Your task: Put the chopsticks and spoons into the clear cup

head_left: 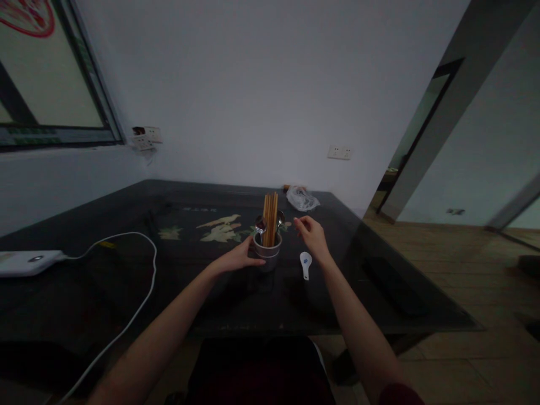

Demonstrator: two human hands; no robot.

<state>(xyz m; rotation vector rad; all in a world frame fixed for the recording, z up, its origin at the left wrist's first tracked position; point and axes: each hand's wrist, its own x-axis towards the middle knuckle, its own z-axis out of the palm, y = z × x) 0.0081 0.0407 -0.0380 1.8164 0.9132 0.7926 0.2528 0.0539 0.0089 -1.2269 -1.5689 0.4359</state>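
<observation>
A grey metal cup (267,259) stands upright on the dark table. Its contents are a bundle of wooden chopsticks (270,216) and two shiny metal spoons, one on the left (260,225) and one on the right (280,218). My left hand (240,256) grips the cup's left side, thumb across the front and fingers partly hidden behind it. Right of the cup, my right hand (311,233) hovers with loosely bent fingers and nothing visible in them. Just below it lies a white soup spoon (306,263) with a blue mark in its bowl, its handle toward me.
A crumpled clear plastic bag (302,198) lies at the table's back edge. At right is a dark flat object (394,286). A white device (29,263) on the left trails a white cable (154,259) over the front edge. The dark tabletop (189,304) carries a floral picture.
</observation>
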